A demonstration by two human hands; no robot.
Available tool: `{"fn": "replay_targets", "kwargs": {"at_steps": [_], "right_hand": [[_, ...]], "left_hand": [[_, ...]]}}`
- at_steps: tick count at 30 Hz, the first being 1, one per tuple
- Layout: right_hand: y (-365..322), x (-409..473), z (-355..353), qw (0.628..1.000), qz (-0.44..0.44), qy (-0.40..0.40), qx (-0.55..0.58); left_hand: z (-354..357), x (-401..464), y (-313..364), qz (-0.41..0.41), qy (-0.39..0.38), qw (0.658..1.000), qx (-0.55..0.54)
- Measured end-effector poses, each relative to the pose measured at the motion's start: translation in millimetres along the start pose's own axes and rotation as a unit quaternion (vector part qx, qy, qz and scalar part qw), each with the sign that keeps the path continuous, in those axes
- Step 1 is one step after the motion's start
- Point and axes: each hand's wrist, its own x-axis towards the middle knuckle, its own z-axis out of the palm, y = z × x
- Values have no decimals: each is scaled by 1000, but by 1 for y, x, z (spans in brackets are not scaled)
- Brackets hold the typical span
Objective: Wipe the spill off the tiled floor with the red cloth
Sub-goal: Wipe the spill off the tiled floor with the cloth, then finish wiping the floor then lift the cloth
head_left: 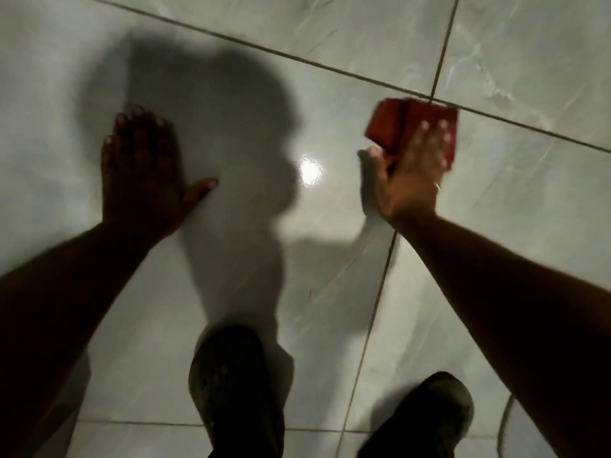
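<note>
Right hand (405, 180) pressing folded red cloth (413, 127) onto tiled floor (330, 44), far right near grout crossing — left hand (142, 173) lying flat, fingers spread, bracing. Spill not discernible — progress unclear.

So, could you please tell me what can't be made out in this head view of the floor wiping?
- The spill itself: no clear edge shows; the shadow and lamp glare mask the tiled floor.
- The red cloth: blurred, partly under the right hand.
- The left hand: in dark shadow, detail lost.
- Both shoes: dark, cut off by the bottom edge.
</note>
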Motion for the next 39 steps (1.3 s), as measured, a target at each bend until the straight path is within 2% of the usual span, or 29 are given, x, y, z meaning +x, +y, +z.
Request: {"fn": "replay_targets", "kwargs": {"at_steps": [3,4,5,6,8,10,12,15,18,20,22,24,25,27,31,33,36,38,39], "right_hand": [[21,-26,4,969,234,0,80],[15,-35,9,955,280,-6,97],[3,-47,14,953,285,-13,100],[-13,-61,20,965,248,-16,87],[-43,-95,30,996,78,-12,29],[-53,-124,37,994,-104,-21,-18],[-45,-128,32,979,-191,-67,-19],[-28,-117,9,974,-207,-87,41],[-11,-92,-17,992,-99,-8,78],[-5,-73,-24,993,-60,-37,94],[-11,-60,-22,983,-42,-137,117],[-21,-53,-20,969,23,-181,166],[-23,-52,-21,958,63,-192,205],[-21,-58,-33,929,115,-205,286],[23,-111,-100,873,161,-219,405],[55,-148,-141,834,205,-210,468],[114,-203,-211,753,302,-134,569],[151,-237,-256,724,356,-68,587],[173,-255,-279,715,377,-30,588]], "left_hand": [[-4,-4,11,-18,-21,1000,-12],[-4,-5,13,-25,-27,999,-15],[-4,-6,15,-34,-32,999,-17],[-5,-7,17,-46,-37,998,-18],[-9,-9,22,-70,-48,996,-21],[-17,-10,29,-86,-59,994,-26],[-28,-13,37,-88,-62,994,-31],[-49,-24,61,-85,-71,992,-54],[-63,-30,107,-68,-100,984,-128],[-66,-30,147,-108,-140,950,-258],[-68,-28,178,-209,-181,884,-376],[-66,-27,193,-297,-199,824,-439],[-66,-27,197,-318,-205,804,-458],[-74,-33,200,-318,-217,780,-493],[-122,-66,221,-280,-262,750,-539],[-154,-87,246,-275,-295,725,-558],[-215,-123,308,-256,-356,673,-596],[-255,-143,355,-238,-407,632,-615],[-276,-154,383,-217,-433,624,-613]]}}
